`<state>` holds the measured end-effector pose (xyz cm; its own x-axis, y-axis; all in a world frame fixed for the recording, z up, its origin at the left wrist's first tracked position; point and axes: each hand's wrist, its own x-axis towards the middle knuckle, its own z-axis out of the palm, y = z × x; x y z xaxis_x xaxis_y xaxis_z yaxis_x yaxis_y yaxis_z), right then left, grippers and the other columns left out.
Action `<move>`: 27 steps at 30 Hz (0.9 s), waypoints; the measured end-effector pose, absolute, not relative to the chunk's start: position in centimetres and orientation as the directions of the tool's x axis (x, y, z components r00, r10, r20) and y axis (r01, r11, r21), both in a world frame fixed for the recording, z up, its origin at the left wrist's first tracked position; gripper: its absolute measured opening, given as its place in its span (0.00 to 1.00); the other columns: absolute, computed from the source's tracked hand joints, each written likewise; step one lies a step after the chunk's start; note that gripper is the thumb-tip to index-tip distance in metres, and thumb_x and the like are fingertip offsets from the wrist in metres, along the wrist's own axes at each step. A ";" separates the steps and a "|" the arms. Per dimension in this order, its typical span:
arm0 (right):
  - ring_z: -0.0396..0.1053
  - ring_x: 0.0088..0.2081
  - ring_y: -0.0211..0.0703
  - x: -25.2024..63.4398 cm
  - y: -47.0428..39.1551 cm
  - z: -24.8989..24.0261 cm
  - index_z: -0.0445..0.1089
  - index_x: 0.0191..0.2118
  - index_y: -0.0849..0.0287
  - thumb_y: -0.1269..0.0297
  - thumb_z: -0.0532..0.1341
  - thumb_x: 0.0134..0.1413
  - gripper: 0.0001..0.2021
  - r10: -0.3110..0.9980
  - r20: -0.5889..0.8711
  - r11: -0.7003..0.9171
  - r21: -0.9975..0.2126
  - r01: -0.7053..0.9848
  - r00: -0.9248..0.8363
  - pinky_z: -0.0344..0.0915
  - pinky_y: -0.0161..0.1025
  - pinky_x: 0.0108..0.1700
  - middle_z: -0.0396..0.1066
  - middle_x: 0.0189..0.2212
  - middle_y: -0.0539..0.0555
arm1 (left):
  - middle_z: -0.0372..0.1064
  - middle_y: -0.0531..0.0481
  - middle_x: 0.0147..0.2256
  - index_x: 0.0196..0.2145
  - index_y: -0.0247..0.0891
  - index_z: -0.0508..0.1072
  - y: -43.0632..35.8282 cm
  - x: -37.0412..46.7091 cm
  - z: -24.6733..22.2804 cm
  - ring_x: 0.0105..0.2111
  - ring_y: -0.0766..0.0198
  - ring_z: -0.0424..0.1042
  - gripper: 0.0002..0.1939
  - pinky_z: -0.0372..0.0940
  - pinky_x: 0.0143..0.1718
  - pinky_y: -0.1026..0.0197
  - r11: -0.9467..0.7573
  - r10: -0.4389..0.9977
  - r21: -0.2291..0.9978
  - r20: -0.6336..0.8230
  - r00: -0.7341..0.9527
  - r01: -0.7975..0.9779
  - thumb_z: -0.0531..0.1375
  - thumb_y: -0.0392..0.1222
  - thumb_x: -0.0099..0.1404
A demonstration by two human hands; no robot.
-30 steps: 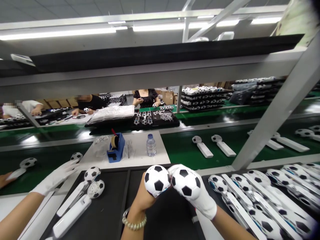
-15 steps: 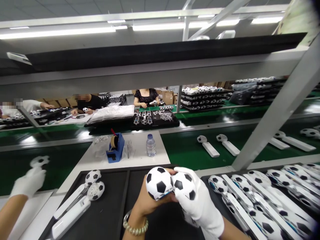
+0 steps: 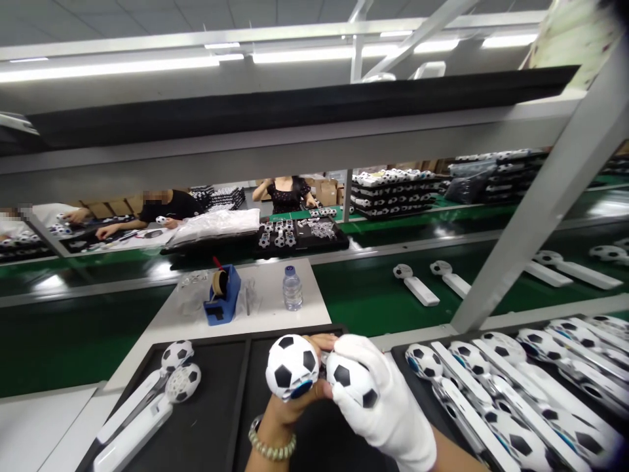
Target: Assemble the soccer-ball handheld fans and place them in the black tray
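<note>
The left hand point(image 3: 289, 412), wearing a beaded bracelet point(image 3: 272, 449), is grasping the left soccer ball point(image 3: 292, 367) with curled fingers; the gloved right hand point(image 3: 388, 413) is wrapping its fingers around the right soccer ball point(image 3: 351, 379). Both balls are being held side by side above the black tray point(image 3: 211, 406), slightly apart. Compared with the earlier frame, the left ball is tilting to show more of its blue patch, and another person's gloved hand and the ball-headed device by it are no longer showing at the far left. Two ball-headed devices point(image 3: 420, 290) on the green belt point(image 3: 354, 308) are now sitting closer to the slanted post point(image 3: 531, 203).

Two white-handled devices point(image 3: 137, 432) are lying in the black tray's left part; a crowded tray point(image 3: 399, 360) of more is standing to the right. On the white surface point(image 3: 268, 275), a blue tape dispenser point(image 3: 223, 301) is standing between clear plastic bags point(image 3: 194, 295), and a water bottle point(image 3: 293, 292) is standing near the right edge. Across the room, a person in a dark patterned top point(image 3: 285, 193) is now raising a hand.
</note>
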<state>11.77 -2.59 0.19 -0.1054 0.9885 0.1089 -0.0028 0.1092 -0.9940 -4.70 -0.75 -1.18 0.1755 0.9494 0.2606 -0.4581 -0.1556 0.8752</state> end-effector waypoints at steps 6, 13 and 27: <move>0.64 0.51 0.59 10.8 -2.7 0.9 0.60 0.54 0.44 0.68 0.70 0.28 0.40 0.984 0.177 0.173 -0.978 0.118 0.025 0.62 0.48 0.54 0.66 0.49 0.53 | 0.71 0.46 0.38 0.27 0.38 0.68 -0.3 -3.5 -1.2 0.47 0.50 0.66 0.14 0.58 0.51 0.52 -0.064 0.950 0.786 0.236 0.203 -0.614 0.69 0.40 0.45; 0.69 0.45 0.51 10.0 -3.1 2.5 0.60 0.56 0.49 0.67 0.69 0.33 0.38 0.987 0.136 0.146 -0.982 0.120 -0.085 0.66 0.44 0.50 0.70 0.44 0.54 | 0.70 0.50 0.33 0.25 0.39 0.64 0.4 -3.1 -2.3 0.41 0.55 0.69 0.16 0.62 0.45 0.55 0.044 0.963 0.692 0.162 0.214 -0.721 0.69 0.43 0.46; 0.68 0.39 0.39 12.0 1.3 2.7 0.65 0.47 0.62 0.59 0.55 0.59 0.14 0.967 0.089 0.069 -0.993 -0.091 -0.238 0.69 0.42 0.40 0.68 0.42 0.55 | 0.72 0.47 0.37 0.30 0.37 0.69 0.9 -5.9 -1.6 0.41 0.56 0.69 0.09 0.61 0.47 0.54 -0.271 0.947 0.872 0.316 0.047 -0.408 0.65 0.39 0.52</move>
